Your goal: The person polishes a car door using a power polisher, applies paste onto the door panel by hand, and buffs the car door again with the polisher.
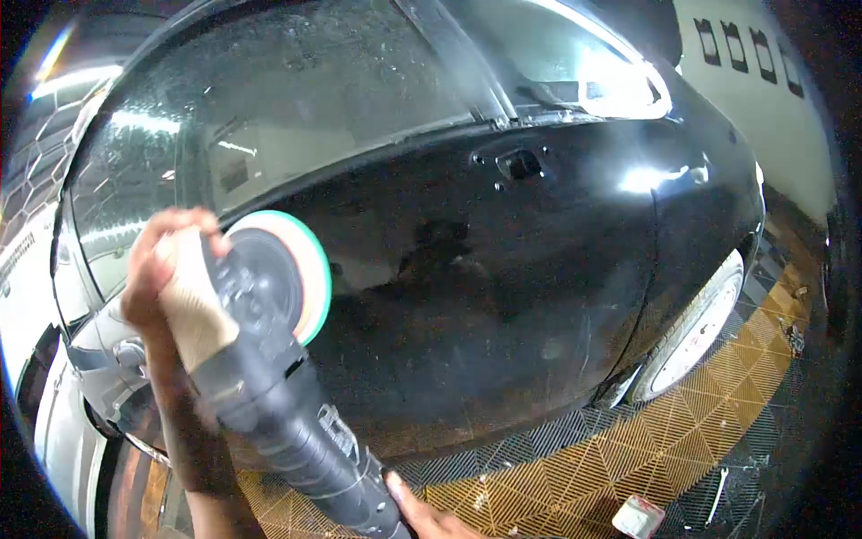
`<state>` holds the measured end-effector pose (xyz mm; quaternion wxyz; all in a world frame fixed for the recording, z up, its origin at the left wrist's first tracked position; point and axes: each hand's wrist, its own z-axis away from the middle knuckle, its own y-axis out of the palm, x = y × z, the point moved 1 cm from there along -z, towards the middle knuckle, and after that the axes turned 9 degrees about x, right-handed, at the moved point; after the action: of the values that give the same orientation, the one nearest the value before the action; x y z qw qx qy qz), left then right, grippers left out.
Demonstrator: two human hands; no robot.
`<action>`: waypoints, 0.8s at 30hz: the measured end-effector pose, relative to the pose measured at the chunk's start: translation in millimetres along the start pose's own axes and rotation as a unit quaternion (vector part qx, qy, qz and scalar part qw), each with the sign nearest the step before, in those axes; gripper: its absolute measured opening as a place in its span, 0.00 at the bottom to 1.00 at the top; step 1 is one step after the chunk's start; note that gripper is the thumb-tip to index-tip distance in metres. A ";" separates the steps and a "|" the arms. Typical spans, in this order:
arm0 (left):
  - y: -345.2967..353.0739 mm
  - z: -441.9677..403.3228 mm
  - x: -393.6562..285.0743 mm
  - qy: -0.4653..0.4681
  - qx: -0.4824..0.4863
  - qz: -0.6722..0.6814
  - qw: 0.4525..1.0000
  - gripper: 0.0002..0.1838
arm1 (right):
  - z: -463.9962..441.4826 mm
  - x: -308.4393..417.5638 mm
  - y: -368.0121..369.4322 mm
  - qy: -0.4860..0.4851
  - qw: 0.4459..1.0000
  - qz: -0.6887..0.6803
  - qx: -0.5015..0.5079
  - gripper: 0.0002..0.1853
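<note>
A black car polisher runs diagonally across the lower left of the head view, held in both hands. My left hand is closed around the light-coloured cover at its head. At the bottom edge, my right hand grips the rear of the body, its fingers partly hidden. The round polishing pad, with a green rim, faces the black car door. Whether the pad touches the door cannot be made out. Dusty marks cover the window glass above.
The door-handle recess lies open. A wheel stands at the right above the yellow and black floor tiles. A small red and white container and a wrench lie on the floor. A pale wall is behind.
</note>
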<state>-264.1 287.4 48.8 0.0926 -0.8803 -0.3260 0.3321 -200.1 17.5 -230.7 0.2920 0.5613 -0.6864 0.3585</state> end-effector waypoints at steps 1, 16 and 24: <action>13.4 -4.1 0.5 0.007 0.013 -0.005 1.000 0.27 | 1.3 2.6 -4.2 -0.072 0.994 0.078 -0.035 0.55; 125.7 -131.6 -12.7 0.089 0.225 -0.330 0.912 0.16 | 29.3 47.4 -27.6 0.004 0.973 -0.104 -0.206 0.54; 148.0 -136.8 -35.3 0.011 0.206 -0.503 0.839 0.24 | 13.9 47.6 -20.1 -0.022 0.961 -0.117 -0.250 0.52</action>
<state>-120.1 158.3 115.4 0.4302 -0.5591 -0.6470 0.2894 -189.9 -22.9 -197.1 0.4482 0.5547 -0.6896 0.1265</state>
